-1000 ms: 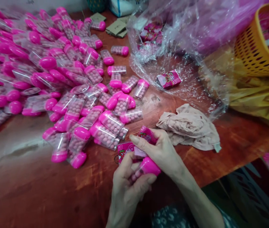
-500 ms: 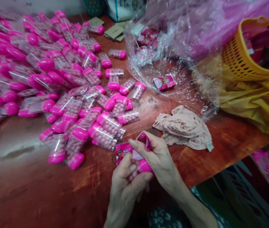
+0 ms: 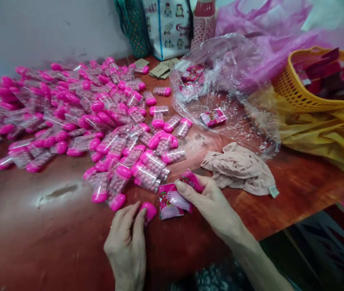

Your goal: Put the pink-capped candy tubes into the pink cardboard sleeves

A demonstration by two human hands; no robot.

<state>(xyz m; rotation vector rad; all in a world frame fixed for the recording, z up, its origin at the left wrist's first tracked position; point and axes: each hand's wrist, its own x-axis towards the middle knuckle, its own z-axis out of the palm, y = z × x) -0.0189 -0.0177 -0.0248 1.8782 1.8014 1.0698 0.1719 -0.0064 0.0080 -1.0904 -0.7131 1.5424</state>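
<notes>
My left hand (image 3: 127,242) grips a small clear candy case by its pink cap (image 3: 148,210), low on the red-brown table (image 3: 53,242). My right hand (image 3: 209,202) pinches a pink printed wrapper (image 3: 172,203) just to the right of that case; part of the wrapper sticks up above my fingers. The two hands are a short way apart. A big heap of the same pink-capped cases (image 3: 99,117), filled with small pink beads, spreads over the table's left and middle.
A crumpled beige cloth (image 3: 240,169) lies right of my hands. Behind it, a clear plastic bag (image 3: 220,89) holds wrappers, one loose wrapper (image 3: 213,117) in front. An orange basket (image 3: 299,93) on yellow plastic stands at right. Bags line the back wall.
My hands were pressed together around case and wrapper; now they have come apart, the left hand moving left with the case. The camera has tilted up, showing the back wall.
</notes>
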